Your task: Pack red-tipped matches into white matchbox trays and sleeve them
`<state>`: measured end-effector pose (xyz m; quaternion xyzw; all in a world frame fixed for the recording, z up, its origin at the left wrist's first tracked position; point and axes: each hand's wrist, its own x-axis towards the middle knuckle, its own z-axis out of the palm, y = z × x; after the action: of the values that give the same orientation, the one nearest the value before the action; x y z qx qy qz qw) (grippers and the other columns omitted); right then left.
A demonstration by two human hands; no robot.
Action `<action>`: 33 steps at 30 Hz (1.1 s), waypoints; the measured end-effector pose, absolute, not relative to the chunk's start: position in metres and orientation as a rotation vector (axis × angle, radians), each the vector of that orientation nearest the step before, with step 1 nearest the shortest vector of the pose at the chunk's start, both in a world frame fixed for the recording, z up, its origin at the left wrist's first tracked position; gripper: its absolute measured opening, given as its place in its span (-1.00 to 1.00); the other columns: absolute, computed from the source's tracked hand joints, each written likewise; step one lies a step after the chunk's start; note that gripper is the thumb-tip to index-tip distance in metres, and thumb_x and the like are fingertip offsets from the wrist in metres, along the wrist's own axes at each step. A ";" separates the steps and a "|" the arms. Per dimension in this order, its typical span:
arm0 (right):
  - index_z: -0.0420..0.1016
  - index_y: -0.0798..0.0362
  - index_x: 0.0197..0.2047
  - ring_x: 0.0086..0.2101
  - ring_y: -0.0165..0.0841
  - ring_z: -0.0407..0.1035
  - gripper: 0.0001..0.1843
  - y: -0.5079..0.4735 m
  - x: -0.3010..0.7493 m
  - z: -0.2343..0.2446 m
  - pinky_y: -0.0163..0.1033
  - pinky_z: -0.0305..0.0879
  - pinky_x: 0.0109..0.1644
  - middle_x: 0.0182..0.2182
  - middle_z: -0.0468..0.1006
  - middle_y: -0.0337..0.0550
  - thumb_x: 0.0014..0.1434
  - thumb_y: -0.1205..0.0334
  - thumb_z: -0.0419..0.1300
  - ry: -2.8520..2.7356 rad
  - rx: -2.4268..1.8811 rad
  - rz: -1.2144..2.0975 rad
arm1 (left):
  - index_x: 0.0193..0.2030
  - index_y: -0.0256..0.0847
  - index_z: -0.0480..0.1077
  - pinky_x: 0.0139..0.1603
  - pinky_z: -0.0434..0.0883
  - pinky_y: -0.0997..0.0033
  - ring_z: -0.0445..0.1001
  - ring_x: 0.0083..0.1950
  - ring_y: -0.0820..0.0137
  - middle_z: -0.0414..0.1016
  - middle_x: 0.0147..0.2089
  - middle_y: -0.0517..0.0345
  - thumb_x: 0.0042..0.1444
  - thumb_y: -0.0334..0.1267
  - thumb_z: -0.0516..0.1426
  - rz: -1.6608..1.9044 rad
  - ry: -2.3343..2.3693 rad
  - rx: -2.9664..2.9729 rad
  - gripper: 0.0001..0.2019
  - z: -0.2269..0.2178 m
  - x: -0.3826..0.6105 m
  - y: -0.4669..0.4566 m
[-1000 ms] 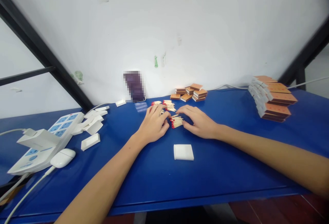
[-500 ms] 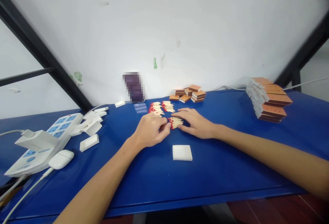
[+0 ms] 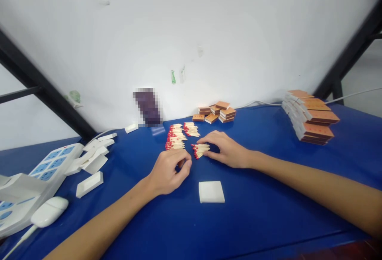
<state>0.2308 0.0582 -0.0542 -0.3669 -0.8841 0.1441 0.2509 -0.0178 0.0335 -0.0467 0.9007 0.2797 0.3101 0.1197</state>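
My right hand [image 3: 225,149] has its thumb and fingers pinched round the pale stick ends of a small bundle of matches [image 3: 203,148], whose red heads point left on the blue table [image 3: 253,212]. My left hand [image 3: 172,171] is curled closed just left of that bundle, apart from it, and nothing shows in its fingers. Behind it lies a larger heap of matches [image 3: 176,137], partly covered by the hand at its near end. A smaller heap of matches [image 3: 191,129] lies right beside it. Nearer me is a flat white matchbox tray [image 3: 211,192].
Several orange matchboxes [image 3: 211,118] are piled by the wall, and a tall stack of matchboxes [image 3: 316,121] stands at right. Loose white trays [image 3: 90,184] lie at left beside a power strip [image 3: 56,164] and a white earbud case [image 3: 49,211]. A blurred dark upright object [image 3: 148,107] leans on the wall.
My left hand has drawn back from the matches, toward me and left. My right hand has closed in on the bundle, which looks tighter. The view has shifted slightly.
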 end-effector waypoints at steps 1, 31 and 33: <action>0.42 -0.04 0.14 0.04 -0.18 0.33 -0.65 0.059 0.231 -0.055 0.00 0.19 0.13 0.04 0.53 -0.08 0.32 0.12 0.15 -2.402 -0.996 0.400 | -0.33 -0.23 0.34 -0.38 0.21 0.44 0.27 -0.47 0.48 0.34 -0.47 0.22 0.26 -0.30 -0.01 0.862 0.820 2.634 -0.83 -0.045 -0.020 0.032; 0.60 0.04 -0.24 -0.29 -0.35 0.31 -0.87 0.052 0.230 -0.054 -0.27 0.26 -0.22 -0.31 0.42 -0.13 0.26 0.26 0.20 -2.436 -0.827 0.217 | -0.11 -0.10 0.39 -0.32 0.24 0.38 0.45 -0.35 0.29 0.48 -0.37 0.21 -0.04 0.18 0.24 0.240 0.978 2.784 -0.52 -0.038 -0.004 0.008; 0.60 0.05 -0.24 -0.29 -0.36 0.33 -0.88 0.052 0.230 -0.053 -0.27 0.26 -0.21 -0.32 0.44 -0.14 0.25 0.28 0.21 -2.452 -0.814 0.224 | -0.09 -0.11 0.39 -0.32 0.25 0.38 0.45 -0.35 0.31 0.48 -0.36 0.22 -0.03 0.15 0.23 0.252 0.951 2.782 -0.53 -0.036 -0.006 0.008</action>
<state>0.2299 0.0520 -0.0534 -0.3022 -0.9102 0.0833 0.2709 -0.0065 0.0082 -0.0355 0.9385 0.3208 0.0851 0.0951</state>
